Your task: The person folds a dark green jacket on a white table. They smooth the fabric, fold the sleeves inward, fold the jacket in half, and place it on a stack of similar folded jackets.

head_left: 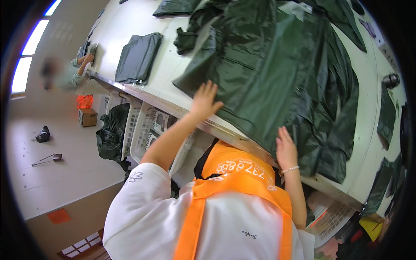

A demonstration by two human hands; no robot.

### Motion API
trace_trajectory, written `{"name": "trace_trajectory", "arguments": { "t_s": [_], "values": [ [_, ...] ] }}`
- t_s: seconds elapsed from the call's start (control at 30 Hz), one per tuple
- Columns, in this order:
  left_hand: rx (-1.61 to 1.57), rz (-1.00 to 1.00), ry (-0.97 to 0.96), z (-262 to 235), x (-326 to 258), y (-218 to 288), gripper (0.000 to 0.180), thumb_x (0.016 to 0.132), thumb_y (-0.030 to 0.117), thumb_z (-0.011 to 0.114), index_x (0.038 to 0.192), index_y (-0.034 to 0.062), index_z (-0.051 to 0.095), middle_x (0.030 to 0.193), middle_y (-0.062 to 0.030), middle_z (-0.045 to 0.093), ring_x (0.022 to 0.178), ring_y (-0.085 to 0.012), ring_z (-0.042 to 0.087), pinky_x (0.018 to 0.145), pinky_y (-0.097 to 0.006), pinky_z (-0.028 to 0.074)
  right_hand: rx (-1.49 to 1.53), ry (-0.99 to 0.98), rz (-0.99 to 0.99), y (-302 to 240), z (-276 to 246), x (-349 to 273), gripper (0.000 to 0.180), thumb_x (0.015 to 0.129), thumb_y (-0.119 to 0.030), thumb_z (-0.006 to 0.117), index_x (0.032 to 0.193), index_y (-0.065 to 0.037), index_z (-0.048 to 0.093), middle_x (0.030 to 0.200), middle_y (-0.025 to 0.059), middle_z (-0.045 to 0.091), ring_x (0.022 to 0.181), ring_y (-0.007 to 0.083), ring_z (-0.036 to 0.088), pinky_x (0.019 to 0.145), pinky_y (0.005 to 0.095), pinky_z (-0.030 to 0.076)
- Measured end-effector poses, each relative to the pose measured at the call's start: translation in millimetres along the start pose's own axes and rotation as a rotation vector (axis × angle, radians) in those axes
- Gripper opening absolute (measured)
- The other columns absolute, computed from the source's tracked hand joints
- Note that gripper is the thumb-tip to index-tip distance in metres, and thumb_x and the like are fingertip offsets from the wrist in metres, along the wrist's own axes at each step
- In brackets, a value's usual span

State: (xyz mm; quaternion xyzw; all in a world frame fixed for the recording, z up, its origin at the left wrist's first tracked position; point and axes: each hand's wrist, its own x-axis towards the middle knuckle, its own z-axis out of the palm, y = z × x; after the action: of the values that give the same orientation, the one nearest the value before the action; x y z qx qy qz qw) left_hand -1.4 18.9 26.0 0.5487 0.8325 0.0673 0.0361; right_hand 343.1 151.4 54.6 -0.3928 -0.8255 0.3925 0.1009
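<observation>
A dark green raincoat [260, 73] lies spread across the white table, its lower edge reaching the table's near side. My left hand [205, 102] rests on the coat's left lower corner, fingers stretched out and slightly apart. On the coat's lower edge further right, my right hand [286, 149] lies flat with straight fingers and a bracelet at the wrist. Neither hand is closed round the cloth. Left of the coat sits a neatly folded dark green garment [138, 57].
The white table [173, 52] has a hard near edge. White plastic baskets [145, 130] stand under it at the left, beside a black bag [113, 132]. Another person [71, 71] works at the table's far left. More green cloth [381, 186] lies at the right.
</observation>
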Motion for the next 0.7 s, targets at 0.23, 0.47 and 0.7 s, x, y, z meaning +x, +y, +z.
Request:
{"name": "trace_trajectory", "arguments": {
  "t_s": [0.23, 0.47, 0.7],
  "values": [
    [-0.638, 0.133, 0.001, -54.9, -10.0, 23.4, 0.04, 0.076, 0.031, 0.07, 0.106, 0.0068, 0.062, 0.11, -0.0158, 0.059, 0.105, -0.034, 0.054, 0.088, -0.041, 0.046, -0.288, 0.128, 0.369, 27.4, -34.2, 4.5, 0.031, 0.095, -0.02, 0.045, 0.113, 0.0, 0.059, 0.102, 0.0221, 0.063, 0.092, 0.0361, 0.062, 0.08, 0.0398, 0.048],
    [-0.274, -0.425, 0.662, -64.7, 114.7, -179.3, 0.059, 0.067, 0.022, 0.079, 0.117, 0.0019, 0.053, 0.116, -0.0157, 0.055, 0.108, -0.0359, 0.048, 0.094, -0.043, 0.038, 0.173, 0.405, 0.447, -115.6, 23.8, 66.0, 0.028, 0.097, -0.018, 0.045, 0.115, -0.002, 0.059, 0.09, 0.006, 0.066, 0.07, 0.011, 0.054, 0.066, 0.0238, 0.045],
    [-0.245, 0.141, 0.666, -53.5, 86.1, -154.4, 0.022, 0.066, 0.011, 0.067, 0.088, 0.0146, 0.064, 0.107, -0.0022, 0.057, 0.107, -0.0225, 0.049, 0.092, -0.042, 0.033, 0.523, 0.273, 0.095, -240.2, 104.4, 161.9, 0.027, 0.091, -0.008, 0.058, 0.115, 0.004, 0.059, 0.109, 0.0111, 0.064, 0.098, 0.0122, 0.06, 0.086, 0.024, 0.047]
  ]
}}
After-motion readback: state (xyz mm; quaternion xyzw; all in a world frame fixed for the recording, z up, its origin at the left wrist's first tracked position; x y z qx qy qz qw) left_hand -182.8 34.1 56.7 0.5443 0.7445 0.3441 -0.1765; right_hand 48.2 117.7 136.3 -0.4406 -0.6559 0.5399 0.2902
